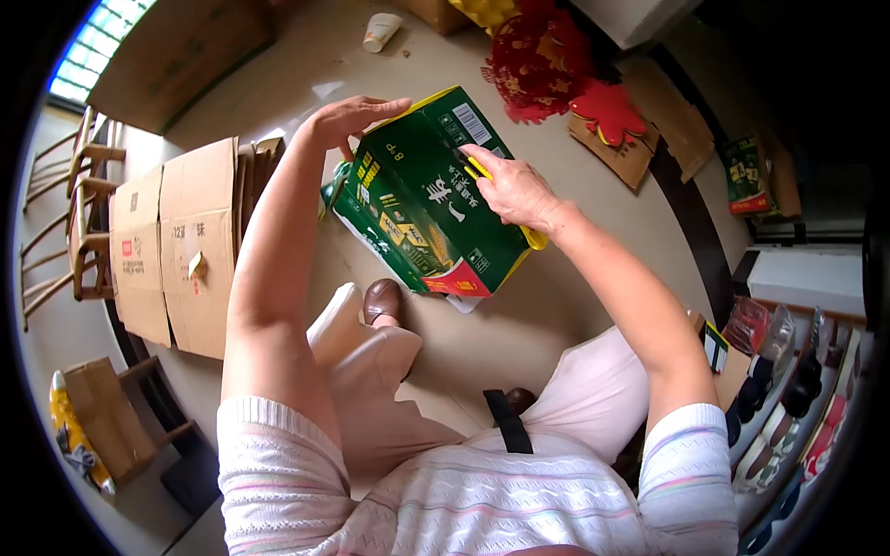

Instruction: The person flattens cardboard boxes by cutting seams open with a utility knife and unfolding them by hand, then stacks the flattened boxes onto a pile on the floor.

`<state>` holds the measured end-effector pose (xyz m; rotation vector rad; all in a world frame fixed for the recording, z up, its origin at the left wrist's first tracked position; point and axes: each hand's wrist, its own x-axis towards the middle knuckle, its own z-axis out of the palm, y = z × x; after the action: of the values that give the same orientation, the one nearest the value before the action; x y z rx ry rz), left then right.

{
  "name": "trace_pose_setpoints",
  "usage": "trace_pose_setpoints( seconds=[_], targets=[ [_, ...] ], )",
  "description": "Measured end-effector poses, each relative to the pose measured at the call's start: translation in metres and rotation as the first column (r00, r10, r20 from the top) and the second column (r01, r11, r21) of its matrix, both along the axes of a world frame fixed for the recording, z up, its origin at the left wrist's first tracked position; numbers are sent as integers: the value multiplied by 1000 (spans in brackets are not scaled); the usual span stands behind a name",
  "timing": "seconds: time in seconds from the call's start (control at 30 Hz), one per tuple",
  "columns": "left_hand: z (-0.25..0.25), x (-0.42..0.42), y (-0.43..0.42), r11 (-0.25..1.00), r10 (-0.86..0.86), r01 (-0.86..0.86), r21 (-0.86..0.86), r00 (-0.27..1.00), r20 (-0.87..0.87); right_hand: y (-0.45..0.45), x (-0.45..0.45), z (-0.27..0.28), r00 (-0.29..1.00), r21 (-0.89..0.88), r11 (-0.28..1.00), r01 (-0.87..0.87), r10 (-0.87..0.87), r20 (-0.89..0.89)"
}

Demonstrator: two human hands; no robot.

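A green printed carton (408, 176) with yellow edges is held tilted above the floor in front of my knees. My left hand (357, 119) grips its upper left edge, fingers stretched along the top and thumb down the side. In my right hand (515, 192) is a yellow box cutter (479, 168), my fingers wrapped around its handle. The cutter's dark tip points at the carton's face near the barcode; I cannot tell whether the blade is in the cardboard. The carton's underside is hidden.
Flattened cardboard boxes (195, 246) lean at the left beside a wooden chair (91, 208). A paper cup (381, 32) lies on the floor ahead. Red decorations (547, 65) and cardboard pieces (681, 120) are at the far right. A shoe rack (783, 398) stands at my right.
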<state>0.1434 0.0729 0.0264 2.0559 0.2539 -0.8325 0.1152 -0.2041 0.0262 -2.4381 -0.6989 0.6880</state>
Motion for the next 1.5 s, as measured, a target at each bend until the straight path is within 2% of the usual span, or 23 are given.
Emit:
trace_pose_setpoints(
  seconds=[0.07,0.17,0.2,0.27,0.3,0.37,0.4,0.47,0.63,0.77,0.9,1.1,1.2,1.33,1.43,1.5],
  targets=[
    [-2,-6,13,997,-20,12,-73,995,-98,7,0,-22,1000,32,999,28,-27,-8],
    [-26,-19,6,974,220,-223,-37,973,-76,17,3,-25,984,-1,998,63,-62,-166],
    [-33,-20,6,969,237,-241,-53,969,-67,20,5,-27,994,46,998,50,-45,-104],
    [-50,-26,9,956,273,-278,-90,960,-58,30,16,-29,991,51,997,59,-52,-124],
    [-70,-29,9,968,246,-246,-40,969,-12,37,22,-29,991,45,998,45,-39,-128],
    [-100,-34,4,946,251,-256,-197,967,-50,53,32,-32,997,-11,999,-40,39,-67],
    [-105,-34,0,929,306,-313,-200,950,-65,62,36,-34,996,-56,996,-73,70,-63],
    [-95,-35,-10,932,318,-324,-162,946,-59,75,33,-23,989,-161,979,-126,112,-92],
    [-88,-38,-16,926,338,-341,-165,940,-45,68,35,-25,987,-293,949,-118,145,73],
    [-85,-37,-17,902,353,-366,-230,931,-95,60,38,-26,969,-308,932,-194,230,87],
    [-85,-34,-16,921,332,-343,-183,939,-91,68,40,-27,955,-299,926,-231,275,113],
    [-81,-38,-18,937,318,-323,-130,946,-62,88,36,-11,938,-508,820,-264,340,61],
    [-86,-37,-18,945,309,-312,-103,950,-41,99,35,-1,951,-561,779,-280,306,-49],
    [-94,-34,-21,955,276,-276,-109,961,-19,87,27,0,950,-587,757,-287,304,-72],
    [-102,-33,-28,947,274,-267,-177,962,13,72,25,12,948,-583,748,-317,233,-217],
    [-105,-31,-31,939,287,-280,-199,958,7,50,22,-5,953,-506,808,-302,262,-150]
  ],
)
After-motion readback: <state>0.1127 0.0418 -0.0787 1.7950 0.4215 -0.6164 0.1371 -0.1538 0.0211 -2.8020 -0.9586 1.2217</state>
